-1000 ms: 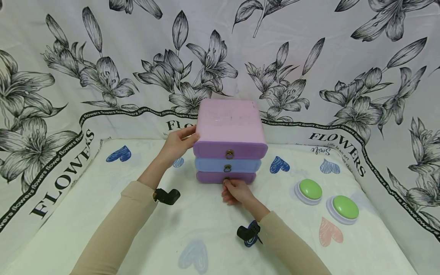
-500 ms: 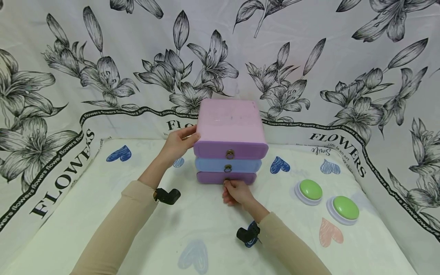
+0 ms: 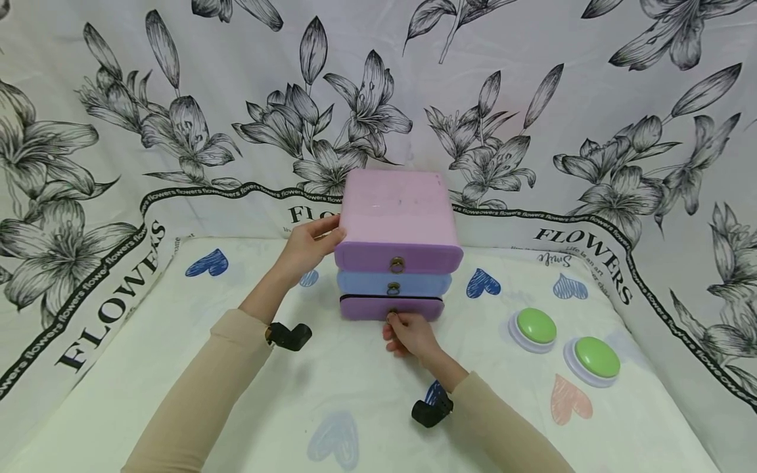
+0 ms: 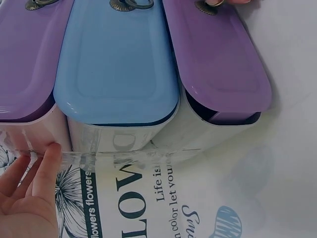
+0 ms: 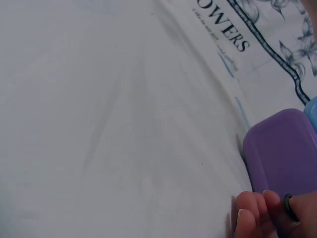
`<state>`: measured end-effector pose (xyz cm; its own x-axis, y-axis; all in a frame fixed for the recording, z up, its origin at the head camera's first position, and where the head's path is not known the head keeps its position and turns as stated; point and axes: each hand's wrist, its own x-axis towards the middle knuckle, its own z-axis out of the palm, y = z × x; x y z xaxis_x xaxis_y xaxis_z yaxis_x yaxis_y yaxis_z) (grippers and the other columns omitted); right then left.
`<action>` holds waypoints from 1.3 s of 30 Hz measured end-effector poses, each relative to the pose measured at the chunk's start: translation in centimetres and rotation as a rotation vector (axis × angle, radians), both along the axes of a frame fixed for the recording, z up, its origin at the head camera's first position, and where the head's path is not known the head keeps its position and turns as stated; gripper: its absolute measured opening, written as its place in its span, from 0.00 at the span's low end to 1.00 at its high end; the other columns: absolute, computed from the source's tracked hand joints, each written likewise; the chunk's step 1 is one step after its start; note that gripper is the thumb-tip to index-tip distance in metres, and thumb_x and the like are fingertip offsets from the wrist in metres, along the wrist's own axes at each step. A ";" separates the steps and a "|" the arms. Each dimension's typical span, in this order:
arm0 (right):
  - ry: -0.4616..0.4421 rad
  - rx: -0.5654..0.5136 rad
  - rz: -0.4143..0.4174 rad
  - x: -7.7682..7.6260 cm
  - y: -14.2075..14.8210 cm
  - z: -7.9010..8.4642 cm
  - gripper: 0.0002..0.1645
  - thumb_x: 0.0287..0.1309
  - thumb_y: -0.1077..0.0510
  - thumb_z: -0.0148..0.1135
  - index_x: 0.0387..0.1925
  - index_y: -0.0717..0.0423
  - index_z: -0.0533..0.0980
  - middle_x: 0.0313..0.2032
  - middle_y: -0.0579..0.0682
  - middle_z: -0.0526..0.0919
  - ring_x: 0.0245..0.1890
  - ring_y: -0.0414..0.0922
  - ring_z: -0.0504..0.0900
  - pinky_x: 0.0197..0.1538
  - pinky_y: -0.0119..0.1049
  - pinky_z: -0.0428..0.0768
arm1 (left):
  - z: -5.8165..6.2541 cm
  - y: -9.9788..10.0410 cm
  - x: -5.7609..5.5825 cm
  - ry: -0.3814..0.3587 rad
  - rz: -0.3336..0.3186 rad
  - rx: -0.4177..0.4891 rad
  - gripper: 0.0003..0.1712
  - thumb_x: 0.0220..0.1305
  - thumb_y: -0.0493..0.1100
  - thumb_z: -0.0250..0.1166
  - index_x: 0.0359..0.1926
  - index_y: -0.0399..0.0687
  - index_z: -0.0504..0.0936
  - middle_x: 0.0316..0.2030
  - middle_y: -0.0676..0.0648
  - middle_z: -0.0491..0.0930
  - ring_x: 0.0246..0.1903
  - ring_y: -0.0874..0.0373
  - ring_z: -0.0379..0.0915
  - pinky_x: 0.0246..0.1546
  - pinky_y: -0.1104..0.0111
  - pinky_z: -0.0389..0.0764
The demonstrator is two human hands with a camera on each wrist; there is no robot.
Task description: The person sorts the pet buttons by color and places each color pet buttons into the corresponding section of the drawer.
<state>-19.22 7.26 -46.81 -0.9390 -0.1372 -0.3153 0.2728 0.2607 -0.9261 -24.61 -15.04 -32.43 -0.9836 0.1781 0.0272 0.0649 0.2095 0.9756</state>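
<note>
A small three-tier drawer cabinet [image 3: 399, 203] with a pink top stands at the middle back of the table. Its top drawer [image 3: 361, 258] is purple, the middle drawer [image 3: 355, 283] blue and the bottom drawer [image 3: 361, 308] purple, each with a bronze ring pull. My right hand [image 3: 416, 338] pinches the ring pull [image 5: 290, 207] of the bottom drawer, which sits slightly out, a dark gap showing along its upper edge. My left hand [image 3: 307, 248] rests on the cabinet's left side near the top, fingers extended; in the left wrist view its fingertips [image 4: 53, 148] touch the side wall.
Two green push buttons [image 3: 536, 326] on pale bases stand to the right of the cabinet. A white cloth [image 3: 254, 407] printed with hearts covers the table. Behind the cabinet hangs a flower-printed curtain [image 3: 266, 66]. Black wrist cameras [image 3: 290, 336] are strapped at both wrists.
The bottom drawer has come out a little toward the person, opening a dark gap above its front. My right hand moved with it; the left hand keeps its place on the cabinet.
</note>
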 end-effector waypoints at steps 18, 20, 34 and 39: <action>0.049 0.046 0.127 0.6 1.2 -0.3 0.20 0.65 0.48 0.51 0.32 0.62 0.79 0.24 0.48 0.81 0.19 0.39 0.78 0.21 0.31 0.80 | -0.6 0.0 -0.7 -0.008 0.013 -0.015 0.32 0.64 0.47 0.59 0.66 0.45 0.63 0.64 0.45 0.64 0.59 0.52 0.67 0.52 0.67 0.76; 0.044 0.038 0.137 0.7 1.3 -0.3 0.21 0.65 0.49 0.51 0.33 0.62 0.79 0.24 0.48 0.81 0.19 0.38 0.78 0.21 0.31 0.80 | -1.0 -0.1 -1.0 -0.010 0.012 -0.010 0.32 0.64 0.46 0.59 0.66 0.45 0.63 0.64 0.45 0.64 0.60 0.52 0.67 0.52 0.66 0.76; 0.046 0.053 0.194 2.4 1.8 -0.5 0.21 0.65 0.48 0.51 0.32 0.61 0.79 0.22 0.47 0.81 0.18 0.39 0.79 0.21 0.31 0.81 | -1.2 -0.1 -0.8 0.023 0.015 -0.026 0.33 0.62 0.52 0.60 0.66 0.48 0.63 0.64 0.46 0.65 0.59 0.53 0.68 0.53 0.65 0.76; 0.053 0.054 0.222 3.2 1.8 -0.3 0.22 0.65 0.47 0.51 0.33 0.61 0.80 0.22 0.49 0.81 0.19 0.39 0.79 0.21 0.33 0.81 | -1.1 -0.1 -0.8 0.022 0.011 -0.027 0.34 0.62 0.52 0.60 0.66 0.47 0.63 0.64 0.46 0.64 0.59 0.53 0.67 0.53 0.65 0.76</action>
